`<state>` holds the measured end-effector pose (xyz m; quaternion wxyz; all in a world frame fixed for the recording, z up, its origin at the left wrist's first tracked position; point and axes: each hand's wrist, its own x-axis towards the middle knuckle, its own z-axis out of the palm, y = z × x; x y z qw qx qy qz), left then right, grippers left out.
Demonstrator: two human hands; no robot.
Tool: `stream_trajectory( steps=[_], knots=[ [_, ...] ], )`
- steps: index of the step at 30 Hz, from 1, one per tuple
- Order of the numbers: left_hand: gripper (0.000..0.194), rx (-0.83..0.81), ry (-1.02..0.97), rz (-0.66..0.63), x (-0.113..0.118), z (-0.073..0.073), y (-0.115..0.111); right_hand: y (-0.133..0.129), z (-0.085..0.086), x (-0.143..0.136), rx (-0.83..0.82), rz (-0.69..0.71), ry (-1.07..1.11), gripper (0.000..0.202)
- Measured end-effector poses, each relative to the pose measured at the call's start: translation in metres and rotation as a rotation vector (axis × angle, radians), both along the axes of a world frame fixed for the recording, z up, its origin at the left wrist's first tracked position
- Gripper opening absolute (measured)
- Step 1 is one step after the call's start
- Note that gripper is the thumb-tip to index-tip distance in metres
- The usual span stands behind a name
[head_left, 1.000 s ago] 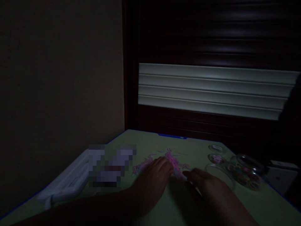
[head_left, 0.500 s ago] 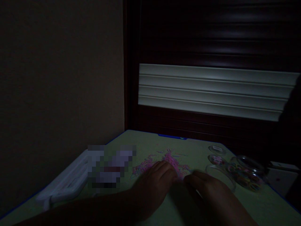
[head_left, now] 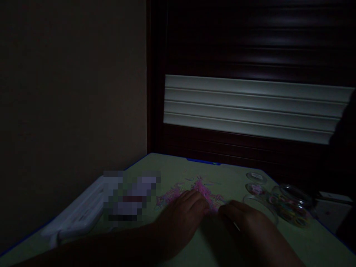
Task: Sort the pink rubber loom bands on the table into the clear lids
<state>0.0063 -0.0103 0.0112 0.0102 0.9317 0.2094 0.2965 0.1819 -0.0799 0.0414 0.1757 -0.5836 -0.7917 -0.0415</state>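
Small pink and pale loops lie in a loose pile [head_left: 203, 189] on the light green table [head_left: 167, 165], spreading to the left and right. My left hand [head_left: 187, 213] is at the near side of the pile, its fingers curled together over something I cannot make out. Just to its right, my right hand [head_left: 244, 220] has its fingers pinched, with the tips pointing at the left hand; what is between them is too dark and small to tell. The fingertips of both hands are close together, near the pile's front edge.
On the right stand a clear jar [head_left: 292, 204] of colourful bands, a round lid [head_left: 256, 177], a small round container [head_left: 255, 189] and a clear ring [head_left: 261, 207]. A white rack-like object [head_left: 78, 211] lies at left beside a blurred-out patch. A wall borders the left.
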Motion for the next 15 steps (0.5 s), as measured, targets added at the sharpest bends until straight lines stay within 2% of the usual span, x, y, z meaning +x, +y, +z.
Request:
stream_trajectory(
  steps=[9, 12, 15],
  knots=[
    [0.017, -0.022, 0.035, 0.014, -0.001, 0.005, -0.002, -0.004, 0.006, -0.001, 0.152, -0.079, -0.218, 0.032],
    [0.017, -0.032, 0.050, 0.013, -0.001, 0.006, -0.002, -0.008, 0.010, 0.001, 0.207, -0.115, -0.304, 0.038],
    [0.017, -0.030, 0.039, 0.000, -0.001, 0.005, 0.000, -0.012, 0.016, 0.005, 0.253, -0.163, -0.418, 0.036]
  ],
)
